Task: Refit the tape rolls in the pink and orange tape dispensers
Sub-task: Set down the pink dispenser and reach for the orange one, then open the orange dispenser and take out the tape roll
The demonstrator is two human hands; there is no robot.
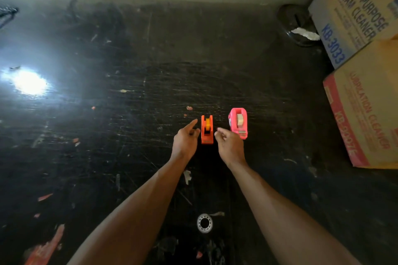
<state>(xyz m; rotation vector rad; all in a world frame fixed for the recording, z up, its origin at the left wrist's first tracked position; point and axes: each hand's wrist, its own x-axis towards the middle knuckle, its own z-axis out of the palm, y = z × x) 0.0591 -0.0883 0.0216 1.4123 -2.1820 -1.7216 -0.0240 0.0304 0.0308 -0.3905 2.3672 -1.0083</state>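
Scratched black tabletop (133,54), glare, cardboard boxes (366,92)

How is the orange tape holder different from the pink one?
The orange dispenser holds a yellow roll; the pink dispenser holds a pale, greyish one. The orange one looks slimmer and boxy, the pink one wider with a rounded top end. The orange one sits between the left hand and right hand; the pink one lies beside the right hand. Both stand on the dark table with a roll inside.

Upright orange dispenser (207,129) beside pink dispenser (238,123), both loaded.
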